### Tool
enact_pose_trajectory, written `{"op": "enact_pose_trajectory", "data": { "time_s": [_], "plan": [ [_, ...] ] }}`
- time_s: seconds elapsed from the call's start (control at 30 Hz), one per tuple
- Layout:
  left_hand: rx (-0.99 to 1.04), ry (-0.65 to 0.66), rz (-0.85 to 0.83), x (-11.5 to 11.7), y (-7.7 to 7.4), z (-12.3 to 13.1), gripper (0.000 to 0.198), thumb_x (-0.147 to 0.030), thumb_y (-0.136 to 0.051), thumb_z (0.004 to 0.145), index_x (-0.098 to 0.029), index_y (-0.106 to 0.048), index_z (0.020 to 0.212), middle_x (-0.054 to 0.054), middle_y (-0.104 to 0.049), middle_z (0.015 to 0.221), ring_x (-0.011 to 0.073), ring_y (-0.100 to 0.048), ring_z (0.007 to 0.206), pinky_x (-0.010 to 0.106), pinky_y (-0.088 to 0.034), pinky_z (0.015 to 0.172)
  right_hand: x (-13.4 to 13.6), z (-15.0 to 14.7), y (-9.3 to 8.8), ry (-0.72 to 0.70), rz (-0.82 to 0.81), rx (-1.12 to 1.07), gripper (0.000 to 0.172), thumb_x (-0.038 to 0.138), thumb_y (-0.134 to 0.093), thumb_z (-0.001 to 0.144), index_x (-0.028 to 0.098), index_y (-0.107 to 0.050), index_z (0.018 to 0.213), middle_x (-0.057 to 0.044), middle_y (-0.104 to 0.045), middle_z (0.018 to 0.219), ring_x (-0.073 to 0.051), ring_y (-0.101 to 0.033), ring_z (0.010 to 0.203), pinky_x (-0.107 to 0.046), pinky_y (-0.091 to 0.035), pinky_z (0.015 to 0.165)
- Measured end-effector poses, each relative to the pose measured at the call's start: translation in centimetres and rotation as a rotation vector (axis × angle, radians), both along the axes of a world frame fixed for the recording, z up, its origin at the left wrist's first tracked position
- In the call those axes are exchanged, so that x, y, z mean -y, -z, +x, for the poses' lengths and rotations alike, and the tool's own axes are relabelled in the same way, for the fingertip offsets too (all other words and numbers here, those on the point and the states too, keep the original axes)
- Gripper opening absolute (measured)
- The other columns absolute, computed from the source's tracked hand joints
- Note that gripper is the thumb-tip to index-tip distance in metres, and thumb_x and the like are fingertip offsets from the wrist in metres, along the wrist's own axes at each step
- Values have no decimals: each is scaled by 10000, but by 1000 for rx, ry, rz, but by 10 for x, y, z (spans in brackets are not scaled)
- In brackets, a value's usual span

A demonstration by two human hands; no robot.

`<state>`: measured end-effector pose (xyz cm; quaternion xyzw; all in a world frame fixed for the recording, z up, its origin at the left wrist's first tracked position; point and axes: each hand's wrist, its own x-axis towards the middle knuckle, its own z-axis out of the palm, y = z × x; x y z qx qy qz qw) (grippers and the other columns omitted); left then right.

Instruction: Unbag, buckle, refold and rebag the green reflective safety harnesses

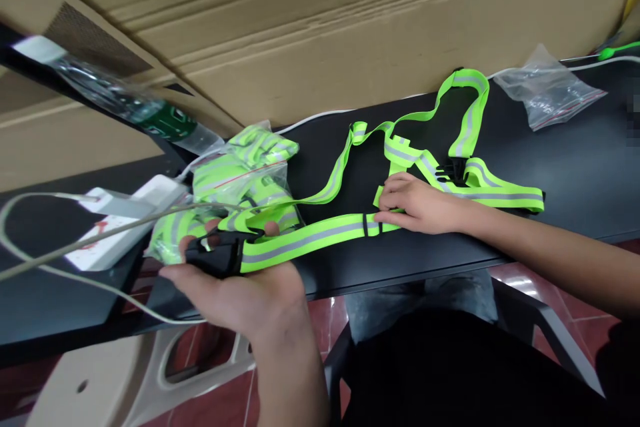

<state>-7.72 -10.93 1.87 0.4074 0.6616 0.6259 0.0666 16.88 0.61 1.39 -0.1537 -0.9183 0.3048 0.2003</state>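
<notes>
A neon-green reflective strap harness [305, 240] with grey stripes lies spread over the dark table. My left hand [250, 293] is turned palm up at the left, with a black plastic buckle [215, 253] of the harness held between thumb and fingers. From that buckle a strap runs right to my right hand [413, 203], whose fingers are pinched on the harness strap near a black slider [371, 224]. Another black buckle [453, 171] rests on the table beyond my right wrist. The left fingertips are partly hidden behind the buckle and strap.
Bagged green straps [240, 167] lie behind my left hand, near a white power strip [125, 223] with cables. A plastic bottle [165, 120] leans at the left. A clear zip bag [550, 90] lies back right, before the cardboard [350, 33]. A stool [90, 380] stands below.
</notes>
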Motion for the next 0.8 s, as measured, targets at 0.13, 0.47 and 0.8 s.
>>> {"op": "enact_pose_trajectory", "data": {
  "time_s": [0.13,0.47,0.8],
  "plan": [
    [165,-125,396,-5,-17,37,315,-392,-239,1037,-250,-512,968,-21,-623,1040,196,-655,1016,381,-558,689,0,-12,5,130,-33,35,305,463,-615,948,184,-643,829,28,-568,638,-151,-510,641,-351,-391,863],
    [-574,629,75,-19,-1,69,224,-218,-529,827,-237,-377,990,90,-578,1088,230,-625,976,367,-534,739,5,-25,11,7,88,-27,255,346,-575,921,148,-580,1081,-131,-567,1083,-269,-502,1013,-471,-456,946],
    [-1150,650,-190,-16,-2,72,340,-46,-624,789,-197,-583,1091,94,-668,1127,261,-617,931,375,-558,754,11,54,-21,136,277,135,247,163,-492,949,141,-666,1122,-176,-642,1251,-322,-546,1278,-534,-461,1081]
  ]
}}
